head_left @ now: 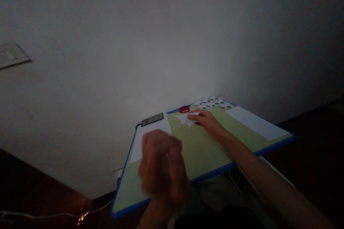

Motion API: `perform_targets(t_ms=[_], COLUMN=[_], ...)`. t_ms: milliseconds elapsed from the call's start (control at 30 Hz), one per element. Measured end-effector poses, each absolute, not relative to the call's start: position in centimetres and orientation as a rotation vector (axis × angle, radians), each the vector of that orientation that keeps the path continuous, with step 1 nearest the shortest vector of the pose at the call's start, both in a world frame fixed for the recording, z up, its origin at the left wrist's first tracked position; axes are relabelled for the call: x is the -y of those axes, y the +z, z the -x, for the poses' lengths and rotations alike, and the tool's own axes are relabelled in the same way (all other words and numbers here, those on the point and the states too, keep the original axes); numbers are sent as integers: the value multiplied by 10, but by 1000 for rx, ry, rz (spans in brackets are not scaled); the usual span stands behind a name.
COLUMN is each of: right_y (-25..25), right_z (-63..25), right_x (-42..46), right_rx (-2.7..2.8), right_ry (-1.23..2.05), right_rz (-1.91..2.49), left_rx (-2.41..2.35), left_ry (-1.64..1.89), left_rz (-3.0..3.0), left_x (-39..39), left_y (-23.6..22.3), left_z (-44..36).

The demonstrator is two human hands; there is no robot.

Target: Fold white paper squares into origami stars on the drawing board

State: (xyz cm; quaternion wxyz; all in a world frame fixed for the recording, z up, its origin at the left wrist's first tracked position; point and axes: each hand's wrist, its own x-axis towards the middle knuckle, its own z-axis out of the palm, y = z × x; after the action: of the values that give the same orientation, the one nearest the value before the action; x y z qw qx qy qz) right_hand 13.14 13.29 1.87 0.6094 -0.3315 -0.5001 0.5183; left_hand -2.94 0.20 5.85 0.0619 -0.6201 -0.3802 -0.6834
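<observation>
The right hand point(206, 121) pinches a folded paper point(184, 118) near the table's point(206, 150) 11 o'clock edge, just short of the scissors point(184, 109). Paper shapes point(211, 103) crowd the 1 o'clock corner. Green top shows between sheets at 10 point(137, 143) and 2 point(255, 123), down to the blue 6 o'clock rim. The left hand point(162, 164), blurred, curls toward 8; I cannot tell whether it grips anything.

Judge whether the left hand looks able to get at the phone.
Probably yes: nothing visible lies on the phone, and only flat white paper shows between it and the left hand, though blur hides whether that curled hand holds anything.
</observation>
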Motion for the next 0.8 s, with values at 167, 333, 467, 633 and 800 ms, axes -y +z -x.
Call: perform_targets(t_ms=[167, 333, 467, 633, 800], right_y=[21, 8, -5, -16, -23], right_z=[-114, -88, -66, -56, -58], right_x=[-190, -240, -264, -266, -264], right_rx=[946, 815, 768, 805, 825], right_ry=[1444, 1409, 1389, 1397, 1439], right_rz=[758, 759, 734, 740, 757], left_rx=[1571, 1818, 1888, 1984, 2174], left_ry=[-2163, -2574, -2906, -3083, -2798], left_rz=[1912, 1950, 1754, 1796, 1836], left_x=[-131, -214, -227, -228, -230], left_y=[44, 1, -15, -14, -8], left_z=[27, 27, 27, 28, 39])
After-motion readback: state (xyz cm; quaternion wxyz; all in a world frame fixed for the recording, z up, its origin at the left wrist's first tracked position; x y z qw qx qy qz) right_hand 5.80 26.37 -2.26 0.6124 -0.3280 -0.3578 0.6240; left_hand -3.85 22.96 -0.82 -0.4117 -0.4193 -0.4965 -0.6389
